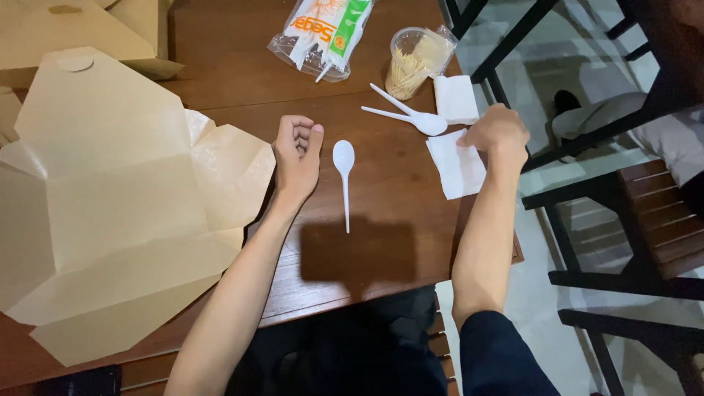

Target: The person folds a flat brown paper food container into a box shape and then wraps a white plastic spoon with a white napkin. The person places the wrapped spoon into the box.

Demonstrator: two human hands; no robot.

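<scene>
Wooden table (381, 191): left hand (297, 154) curled empty beside spoon (343, 165); right hand (499, 132) pinching napkin (456, 170).

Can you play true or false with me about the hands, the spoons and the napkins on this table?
1. The right hand rests on a white napkin. True.
2. The left hand holds the lone white spoon. False: the spoon lies on the wooden table beside it, untouched.
3. Two more white spoons lie near the plastic cup of toothpicks. True.
4. The flat cardboard box is by the right hand. False: it lies beside the left hand.
</scene>
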